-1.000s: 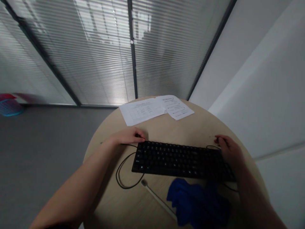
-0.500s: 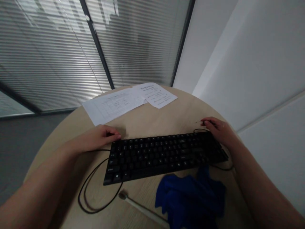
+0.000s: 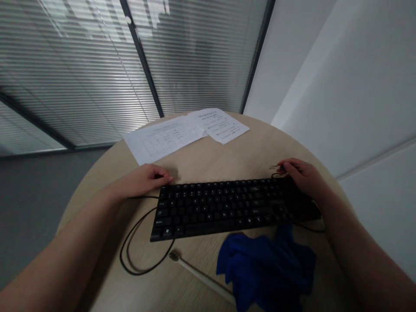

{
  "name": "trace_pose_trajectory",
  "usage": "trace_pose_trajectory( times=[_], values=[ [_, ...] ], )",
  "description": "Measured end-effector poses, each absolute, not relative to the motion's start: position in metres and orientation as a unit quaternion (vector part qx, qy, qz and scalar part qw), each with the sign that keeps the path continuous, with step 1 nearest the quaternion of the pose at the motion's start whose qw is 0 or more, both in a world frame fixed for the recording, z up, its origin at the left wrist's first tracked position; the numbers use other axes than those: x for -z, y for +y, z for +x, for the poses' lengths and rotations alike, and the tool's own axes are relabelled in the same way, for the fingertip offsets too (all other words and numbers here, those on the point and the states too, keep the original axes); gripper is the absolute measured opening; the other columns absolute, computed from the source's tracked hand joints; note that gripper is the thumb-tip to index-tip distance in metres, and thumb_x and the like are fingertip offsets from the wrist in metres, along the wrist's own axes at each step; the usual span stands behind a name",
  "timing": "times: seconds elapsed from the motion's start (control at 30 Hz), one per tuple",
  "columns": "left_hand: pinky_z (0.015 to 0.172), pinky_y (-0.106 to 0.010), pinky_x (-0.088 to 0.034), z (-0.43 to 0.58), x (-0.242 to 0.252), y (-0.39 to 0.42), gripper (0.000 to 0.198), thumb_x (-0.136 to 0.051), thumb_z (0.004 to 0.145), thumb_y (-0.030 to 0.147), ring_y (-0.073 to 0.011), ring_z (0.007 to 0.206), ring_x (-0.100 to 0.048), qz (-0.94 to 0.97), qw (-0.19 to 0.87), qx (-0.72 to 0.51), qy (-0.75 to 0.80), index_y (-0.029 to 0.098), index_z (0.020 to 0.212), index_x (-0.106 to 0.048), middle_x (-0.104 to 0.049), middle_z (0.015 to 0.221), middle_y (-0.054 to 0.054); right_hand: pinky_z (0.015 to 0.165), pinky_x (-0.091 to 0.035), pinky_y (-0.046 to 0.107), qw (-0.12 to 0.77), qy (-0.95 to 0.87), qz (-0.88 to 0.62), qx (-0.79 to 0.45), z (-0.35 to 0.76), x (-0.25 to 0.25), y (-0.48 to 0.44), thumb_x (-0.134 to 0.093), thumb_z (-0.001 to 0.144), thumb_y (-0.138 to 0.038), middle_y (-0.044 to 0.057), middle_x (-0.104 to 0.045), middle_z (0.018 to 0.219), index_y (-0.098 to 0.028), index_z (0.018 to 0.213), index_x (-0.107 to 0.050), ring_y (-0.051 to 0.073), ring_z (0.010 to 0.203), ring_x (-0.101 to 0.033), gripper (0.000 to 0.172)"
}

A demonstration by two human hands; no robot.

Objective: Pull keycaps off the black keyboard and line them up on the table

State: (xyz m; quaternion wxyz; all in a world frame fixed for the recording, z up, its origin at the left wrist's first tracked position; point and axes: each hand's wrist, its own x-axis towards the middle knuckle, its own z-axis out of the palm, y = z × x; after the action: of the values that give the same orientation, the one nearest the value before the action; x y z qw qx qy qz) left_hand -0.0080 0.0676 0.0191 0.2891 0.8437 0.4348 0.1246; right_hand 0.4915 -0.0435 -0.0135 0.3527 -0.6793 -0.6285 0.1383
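The left hand curls at the keyboard's far left corner, thumb near the fingers; whether it grips the edge I cannot tell. A steady, light hold there should curb skidding. Nearer the body than that hand, the black cable loops out, best kept from snagging the forearm. Right of the loop lies a brush. The keyboard spans between both hands, a blue cloth bunched below. The right hand pinches a thin dark item; a gentle fingertip pinch seems wise.
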Motion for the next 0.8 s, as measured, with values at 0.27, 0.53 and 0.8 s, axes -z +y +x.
trace_pose_trajectory(
  times=[0.27, 0.53, 0.8],
  values=[
    [0.061, -0.025, -0.041, -0.006, -0.026, 0.068, 0.042, -0.053, 0.089, 0.052, -0.0148, 0.061, -0.054, 0.838, 0.316, -0.062, 0.44, 0.018, 0.071, -0.07, -0.061, 0.062, 0.001, 0.077, -0.058, 0.036, 0.374, -0.61, -0.678, -0.166, 0.489, 0.013, -0.042, -0.052, 0.094, -0.055, 0.007, -0.079, 0.082, -0.022, 0.097, -0.072, 0.025, 0.08, -0.075, 0.039],
    [0.056, -0.025, -0.034, -0.007, -0.026, 0.066, 0.045, -0.048, 0.09, 0.053, -0.0135, 0.056, -0.045, 0.834, 0.287, -0.077, 0.465, 0.019, 0.063, -0.055, -0.048, 0.057, 0.003, 0.076, -0.057, 0.038, 0.376, -0.619, -0.666, -0.177, 0.484, 0.01, -0.04, -0.05, 0.092, -0.054, 0.007, -0.078, 0.083, -0.022, 0.092, -0.071, 0.025, 0.079, -0.074, 0.039],
    [0.067, -0.028, -0.046, -0.009, -0.03, 0.065, 0.029, -0.05, 0.086, 0.04, -0.0196, 0.071, -0.062, 0.839, 0.26, -0.148, 0.455, 0.019, 0.082, -0.071, -0.069, 0.076, -0.002, 0.079, -0.059, 0.041, 0.391, -0.607, -0.657, -0.214, 0.486, 0.023, -0.035, -0.052, 0.092, -0.054, 0.007, -0.079, 0.085, -0.022, 0.094, -0.071, 0.027, 0.082, -0.075, 0.037]
  ],
)
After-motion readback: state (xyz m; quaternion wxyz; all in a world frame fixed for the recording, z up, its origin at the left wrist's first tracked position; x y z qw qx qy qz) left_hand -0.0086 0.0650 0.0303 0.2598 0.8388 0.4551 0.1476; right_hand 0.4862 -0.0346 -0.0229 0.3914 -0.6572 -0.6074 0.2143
